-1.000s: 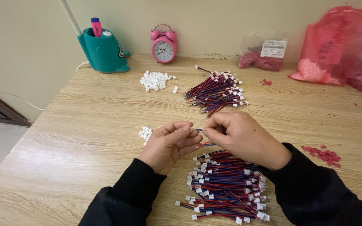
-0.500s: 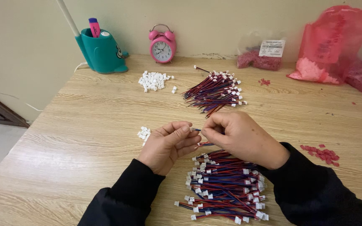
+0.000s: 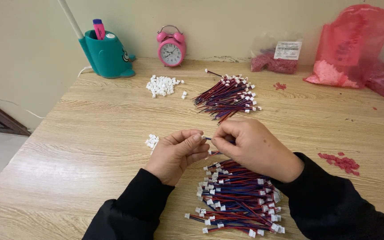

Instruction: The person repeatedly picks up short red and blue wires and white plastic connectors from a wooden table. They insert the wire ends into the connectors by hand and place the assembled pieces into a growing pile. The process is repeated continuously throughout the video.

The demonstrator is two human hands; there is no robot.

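My left hand [image 3: 176, 153] and my right hand [image 3: 252, 144] meet above the wooden table [image 3: 76, 133], fingertips pinched together on one thin red-and-blue wire [image 3: 208, 139] with a small white connector at its end. Just below the hands lies a pile of red-and-blue wires with white plugs [image 3: 236, 200]. A few loose white connectors [image 3: 151, 141] lie beside my left hand. Farther back lie a second bundle of wires [image 3: 227, 95] and a heap of white connectors [image 3: 162, 85].
A teal pen holder [image 3: 107, 54] and a pink alarm clock [image 3: 171, 46] stand at the back by the wall. Clear and pink bags of small red parts [image 3: 276, 58] [image 3: 350, 49] lie at the back right. Loose red bits [image 3: 341, 161] are scattered on the right.
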